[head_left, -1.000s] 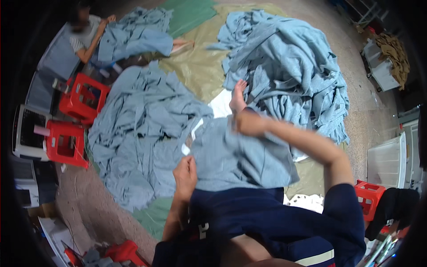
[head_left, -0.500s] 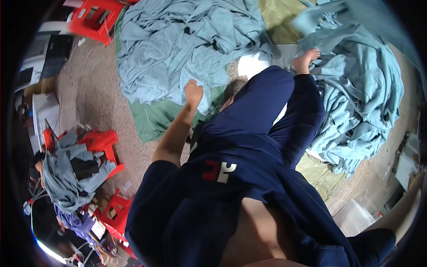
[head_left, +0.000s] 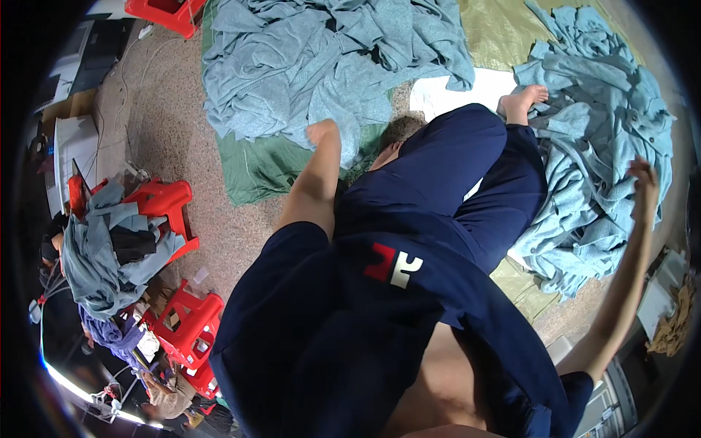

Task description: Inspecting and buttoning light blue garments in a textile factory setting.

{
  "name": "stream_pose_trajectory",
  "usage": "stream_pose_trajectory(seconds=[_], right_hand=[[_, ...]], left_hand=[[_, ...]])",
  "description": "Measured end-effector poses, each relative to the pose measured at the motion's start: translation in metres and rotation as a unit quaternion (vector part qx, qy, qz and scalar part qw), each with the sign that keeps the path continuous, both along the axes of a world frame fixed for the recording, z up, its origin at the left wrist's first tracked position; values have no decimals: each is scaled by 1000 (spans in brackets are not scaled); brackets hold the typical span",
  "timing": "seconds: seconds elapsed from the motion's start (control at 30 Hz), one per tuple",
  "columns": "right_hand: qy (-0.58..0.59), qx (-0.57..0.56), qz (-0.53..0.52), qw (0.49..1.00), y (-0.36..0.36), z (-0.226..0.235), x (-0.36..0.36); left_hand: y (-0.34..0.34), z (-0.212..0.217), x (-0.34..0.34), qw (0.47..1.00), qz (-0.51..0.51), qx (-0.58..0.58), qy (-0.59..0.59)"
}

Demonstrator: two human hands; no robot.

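Note:
I sit on the floor in dark blue clothes, my legs [head_left: 453, 182] bent in front of me. My left hand [head_left: 322, 133] rests at the near edge of a big heap of light blue cloths [head_left: 307, 66]. Its fingers are hidden, so its grip is unclear. My right hand [head_left: 642, 179] is stretched far out to the right, fingers loosely apart. It hovers over the edge of a second heap of blue cloths [head_left: 591, 146] and holds nothing I can see. My bare foot [head_left: 522, 102] touches that heap.
A green sheet [head_left: 263, 168] and an olive tarp [head_left: 504, 29] lie under the heaps, with a white piece [head_left: 453, 95] between them. Red plastic stools [head_left: 190, 325] stand at the left; one stool [head_left: 164, 204] is beside a bundle of blue and dark clothes [head_left: 102, 248].
A second ago both hands held a blue garment in front of me. The view has swung over my body, and my right arm has swung out to the right heap.

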State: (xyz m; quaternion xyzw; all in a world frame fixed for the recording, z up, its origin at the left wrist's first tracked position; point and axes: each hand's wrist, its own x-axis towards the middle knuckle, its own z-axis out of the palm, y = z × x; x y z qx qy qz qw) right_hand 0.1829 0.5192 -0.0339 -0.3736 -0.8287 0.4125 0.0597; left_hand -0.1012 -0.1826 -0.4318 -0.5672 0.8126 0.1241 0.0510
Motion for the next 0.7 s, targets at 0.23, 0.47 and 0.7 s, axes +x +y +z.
stream_pose_trajectory(seconds=[0.23, 0.47, 0.7], right_hand=[[41, -230, 9, 972, -225, -43, 8], [102, -324, -36, 940, -336, -40, -19], [85, -406, -52, 908, -368, -26, -41]], left_hand=[[-1, 15, 21, 843, -26, 524, 115], [186, 236, 80, 633, -482, 570, 206], [203, 348, 153, 359, -789, 495, 55]])
